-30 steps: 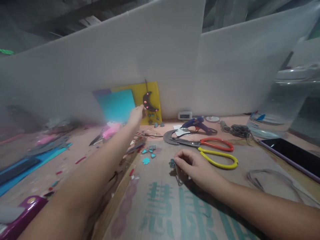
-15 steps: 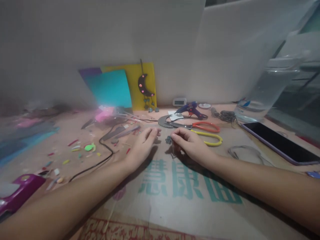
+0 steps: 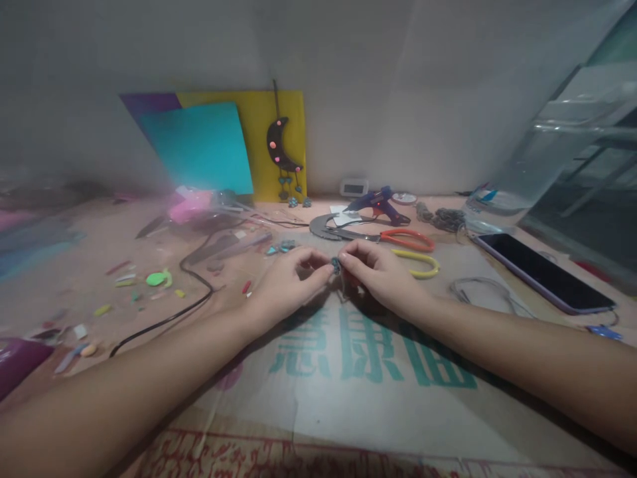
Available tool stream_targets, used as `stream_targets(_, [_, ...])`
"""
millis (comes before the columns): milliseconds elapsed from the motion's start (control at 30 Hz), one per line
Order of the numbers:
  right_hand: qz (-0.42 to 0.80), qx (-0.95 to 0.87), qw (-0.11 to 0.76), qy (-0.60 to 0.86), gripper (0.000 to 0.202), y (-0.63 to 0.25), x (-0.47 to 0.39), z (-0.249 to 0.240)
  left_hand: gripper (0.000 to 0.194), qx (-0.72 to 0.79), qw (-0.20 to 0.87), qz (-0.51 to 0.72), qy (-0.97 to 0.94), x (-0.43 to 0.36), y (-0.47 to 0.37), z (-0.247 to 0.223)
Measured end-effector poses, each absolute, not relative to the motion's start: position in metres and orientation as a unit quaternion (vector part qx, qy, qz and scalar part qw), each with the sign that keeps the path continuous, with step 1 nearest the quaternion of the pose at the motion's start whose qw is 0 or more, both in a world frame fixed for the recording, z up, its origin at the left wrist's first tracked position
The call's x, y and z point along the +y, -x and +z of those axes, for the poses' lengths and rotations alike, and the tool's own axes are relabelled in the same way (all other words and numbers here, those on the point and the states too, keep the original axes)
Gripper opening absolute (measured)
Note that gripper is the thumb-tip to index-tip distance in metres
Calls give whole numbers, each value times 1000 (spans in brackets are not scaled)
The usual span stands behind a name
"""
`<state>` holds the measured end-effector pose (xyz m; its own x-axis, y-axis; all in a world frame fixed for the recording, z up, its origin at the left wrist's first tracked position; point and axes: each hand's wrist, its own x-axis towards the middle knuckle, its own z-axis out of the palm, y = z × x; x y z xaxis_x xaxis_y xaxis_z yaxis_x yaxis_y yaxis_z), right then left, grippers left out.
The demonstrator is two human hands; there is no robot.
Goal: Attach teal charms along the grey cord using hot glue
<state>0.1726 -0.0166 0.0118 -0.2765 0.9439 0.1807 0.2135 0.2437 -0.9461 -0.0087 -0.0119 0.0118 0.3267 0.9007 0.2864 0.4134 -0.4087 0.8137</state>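
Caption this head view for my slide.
Left hand and right hand meet at a small blue-grey piece; scissors and a glue gun lie beyond.

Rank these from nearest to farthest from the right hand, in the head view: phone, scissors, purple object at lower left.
1. Scissors: just beyond the right hand.
2. Phone: off to the right.
3. Purple object: farthest, across at the left edge.

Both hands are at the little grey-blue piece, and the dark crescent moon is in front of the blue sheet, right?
Not the blue sheet: the head view shows the dark crescent moon in front of the yellow rectangular sheet. The left hand and right hand are at the little grey-blue piece.
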Motion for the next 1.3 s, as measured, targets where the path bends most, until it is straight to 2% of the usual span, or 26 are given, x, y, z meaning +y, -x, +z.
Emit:
stream_targets(200, [433,-668,431,425,29,-173,-16,11,17,437,288,400,-752,-9,11,8])
stream_targets(567, [462,-657,427,415,23,-172,-17,12,17,426,304,404,-750,-8,12,4])
stream_targets(800, [397,-699,397,443,19,-172,-17,10,23,427,334,404,-737,-8,11,6])
stream_targets(967, [356,-725,387,445,19,-172,-15,8,18,430,302,397,-752,-7,11,6])
stream_targets(1300, [413,-698,389,438,20,-172,-15,8,17,435,289,388,-760,-7,12,7])
